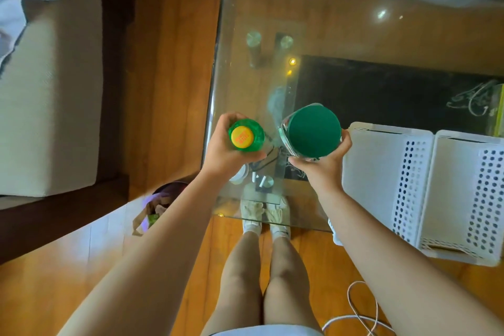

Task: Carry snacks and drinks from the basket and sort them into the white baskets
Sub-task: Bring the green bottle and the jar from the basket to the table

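Left hand [226,150] fingers wrapped round green bottle [246,135], right hand [324,163] fingers clasping green-lidded jar [311,132], upright above bench [354,22] near edge, beside white baskets [381,172] for sorting.

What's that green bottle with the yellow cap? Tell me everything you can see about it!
The green bottle is seen from straight above, so mostly its top shows. It looks like clear green plastic, with a round yellow cap bearing orange print too blurred to read. The cap is on. It stands upright, held in the air by the left hand, whose fingers wrap around its sides. It hovers over the near left corner of the glass table, touching nothing but the hand. Its label and lower body are hidden.
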`<state>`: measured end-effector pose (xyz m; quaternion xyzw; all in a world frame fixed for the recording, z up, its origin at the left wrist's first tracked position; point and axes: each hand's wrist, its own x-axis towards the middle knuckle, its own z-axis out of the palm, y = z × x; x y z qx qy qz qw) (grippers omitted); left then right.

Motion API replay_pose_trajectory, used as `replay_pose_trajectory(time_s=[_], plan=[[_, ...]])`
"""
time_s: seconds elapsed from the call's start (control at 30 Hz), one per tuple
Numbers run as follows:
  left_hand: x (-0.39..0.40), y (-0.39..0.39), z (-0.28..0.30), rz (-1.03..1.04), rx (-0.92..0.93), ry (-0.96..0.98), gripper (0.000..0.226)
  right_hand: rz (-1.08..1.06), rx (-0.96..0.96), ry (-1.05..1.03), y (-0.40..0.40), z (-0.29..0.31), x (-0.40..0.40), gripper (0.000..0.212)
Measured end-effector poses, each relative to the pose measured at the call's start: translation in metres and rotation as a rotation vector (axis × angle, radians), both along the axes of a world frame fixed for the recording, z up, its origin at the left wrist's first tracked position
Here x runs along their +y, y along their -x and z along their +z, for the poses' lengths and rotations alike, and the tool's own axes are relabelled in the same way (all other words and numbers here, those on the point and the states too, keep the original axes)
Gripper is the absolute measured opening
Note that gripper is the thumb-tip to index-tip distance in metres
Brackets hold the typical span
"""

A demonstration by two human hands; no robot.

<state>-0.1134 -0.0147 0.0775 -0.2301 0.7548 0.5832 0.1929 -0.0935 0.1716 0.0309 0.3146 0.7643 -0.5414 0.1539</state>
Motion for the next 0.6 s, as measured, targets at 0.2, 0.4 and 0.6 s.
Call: replay_pose_trajectory(time_s=[0.2, 0.4, 0.6], plan=[[0.001, -0.008, -0.008, 0.06, -0.162, -0.012, 0.098, -0.032, -0.19, 0.172, 0.001, 0.013, 0.008, 0.114], [-0.002, -0.049, 0.01, 0.205, -0.466, -0.02, 0.077, 0.095, -0.418, 0.112, -0.02, 0.047, 0.03, 0.07], [-0.009, -0.108, 0.056, 0.428, -0.55, -0.138, 0.028, 0.211, -0.498, 0.127, -0.05, 0.092, 0.047, 0.035]])
